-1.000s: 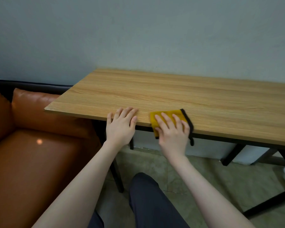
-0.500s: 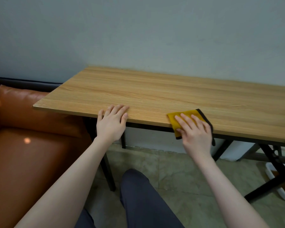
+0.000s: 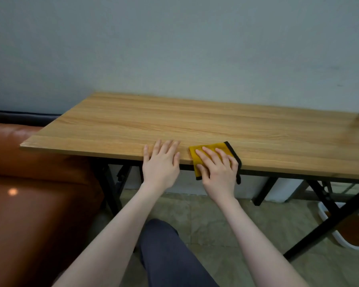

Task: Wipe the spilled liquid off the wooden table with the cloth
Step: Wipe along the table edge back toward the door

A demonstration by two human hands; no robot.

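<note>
At the table's (image 3: pixel 195 123) near edge, the right hand (image 3: pixel 218 172) presses flat, fingers spread, on the cloth (image 3: pixel 212 149), just right of the resting, open left hand (image 3: pixel 161 162).

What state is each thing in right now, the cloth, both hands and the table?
Yellow cloth with black trim: flat on the table's near edge, partly hanging over it.
Right hand: open, fingers pressing on the cloth.
Left hand: open, flat on the table edge.
Wooden table with black legs: no liquid discernible.
</note>
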